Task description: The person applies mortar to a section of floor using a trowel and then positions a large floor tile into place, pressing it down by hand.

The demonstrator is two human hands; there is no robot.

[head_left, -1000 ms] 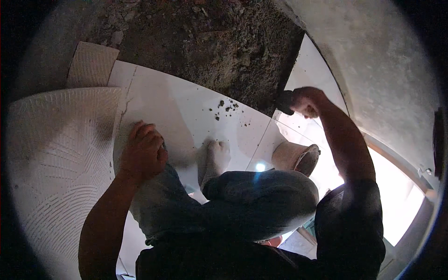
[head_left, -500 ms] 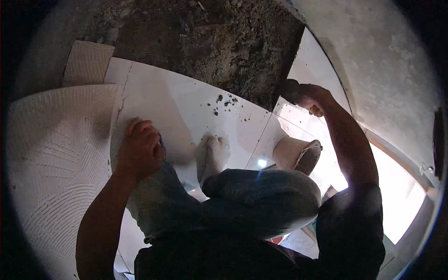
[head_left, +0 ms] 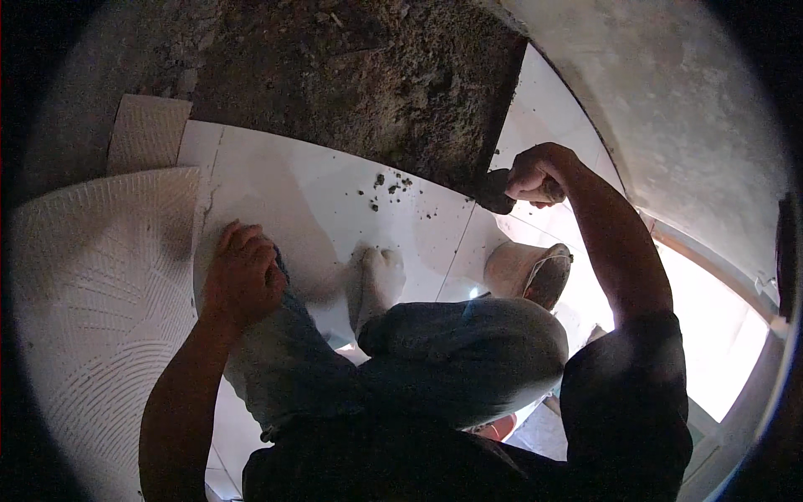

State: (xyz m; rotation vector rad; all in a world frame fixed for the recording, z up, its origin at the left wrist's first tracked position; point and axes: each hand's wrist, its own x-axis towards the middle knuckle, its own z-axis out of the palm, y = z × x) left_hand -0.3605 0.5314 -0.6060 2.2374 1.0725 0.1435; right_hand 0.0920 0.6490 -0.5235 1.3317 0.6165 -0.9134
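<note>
My right hand (head_left: 535, 177) grips the handle of a trowel with a dark, dirty blade (head_left: 495, 192). That blade is at the near right corner of the dark mortar bed (head_left: 376, 92), by the edge of the white floor tiles (head_left: 284, 180). My left hand (head_left: 242, 272) rests on my bent left knee, fingers loosely bent and somewhat apart, with nothing visible in it. Dark mortar crumbs (head_left: 391, 191) lie scattered on the tile in front of my bare foot (head_left: 382, 276).
A bucket (head_left: 510, 266) lies tipped beside my right knee. To the left is a large pale tile (head_left: 100, 318) with ridged combed lines, and a smaller ridged piece (head_left: 149, 134) beyond it. A bare grey wall (head_left: 669, 109) rises at the right, near a bright opening (head_left: 711, 335).
My right hand and the trowel have come nearer and slightly left, to the corner of the mortar bed. The left hand stays on the knee. The whole view has shifted slightly.
</note>
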